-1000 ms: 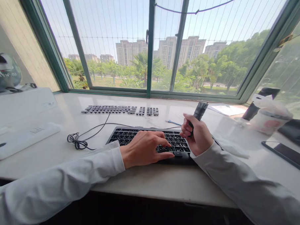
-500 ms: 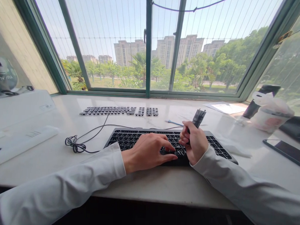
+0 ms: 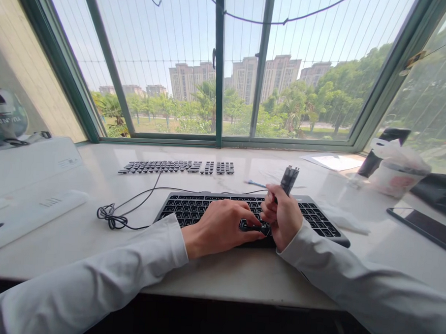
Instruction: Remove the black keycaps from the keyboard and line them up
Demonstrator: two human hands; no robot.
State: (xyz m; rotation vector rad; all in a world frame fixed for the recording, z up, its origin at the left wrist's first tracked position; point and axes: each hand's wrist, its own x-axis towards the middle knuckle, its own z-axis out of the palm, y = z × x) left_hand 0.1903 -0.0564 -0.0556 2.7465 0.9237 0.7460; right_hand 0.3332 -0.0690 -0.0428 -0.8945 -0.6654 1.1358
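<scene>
A black wired keyboard (image 3: 191,207) lies on the pale marble sill in front of me. My left hand (image 3: 220,226) rests on its middle keys, thumb and forefinger pinched round a dark keycap (image 3: 253,228) at the front row. My right hand (image 3: 283,216) is closed on a black key-puller tool (image 3: 289,178), held upright with its lower end down at that same keycap. Behind the keyboard, rows of loose black keycaps (image 3: 176,166) are laid out in order.
The keyboard's cable (image 3: 112,216) is coiled at the left. A white box (image 3: 31,166) and a long white tray (image 3: 28,215) sit at far left. A phone (image 3: 423,226), a bagged cup (image 3: 398,169) and papers (image 3: 334,162) lie at the right.
My right hand has come down and leftward with the tool, from above the keyboard's right part to the front row beside my left hand. My left fingers have closed on a keycap.
</scene>
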